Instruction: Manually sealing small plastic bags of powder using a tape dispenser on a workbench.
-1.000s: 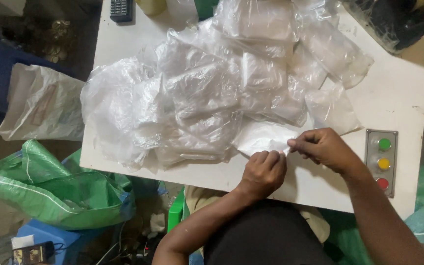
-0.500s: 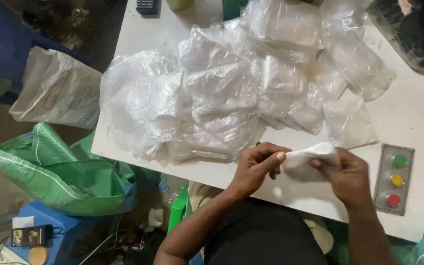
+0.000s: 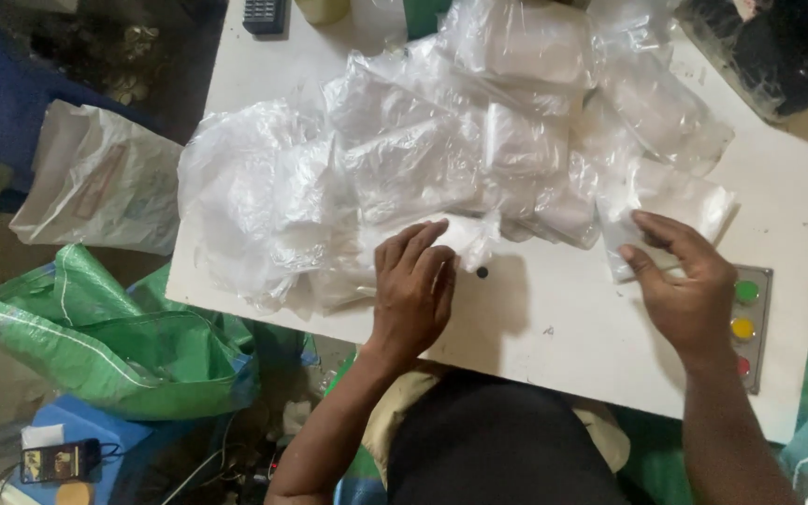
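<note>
The left hand is lying flat with its fingers spread and loose, pressing down on a small folded clear plastic bag at the near edge of the heap; it is gripping nothing, only pinning the film to the white tabletop. The right hand is resting well apart at three o'clock from it, fingers stretched and slightly parted, fingertips touching the lower edge of a flat clear plastic pouch that is lying on the table by itself. At twelve o'clock from both hands a big loose heap of crumpled transparent plastic bags is covering most of the table. Just beside the right hand, at three o'clock, a grey control panel with green, yellow and red round buttons is sitting near the table edge. A small dark dot is showing on the table just right of the left fingers.

As a judgement, the step in hand looks like setting one bag down while reaching for a new one. The next move probably calls for the right fingertips to slide or pinch the pouch free without dragging its neighbours.

Further out, at nine o'clock off the table, a green woven sack and a pale woven sack are lying on the floor.
</note>
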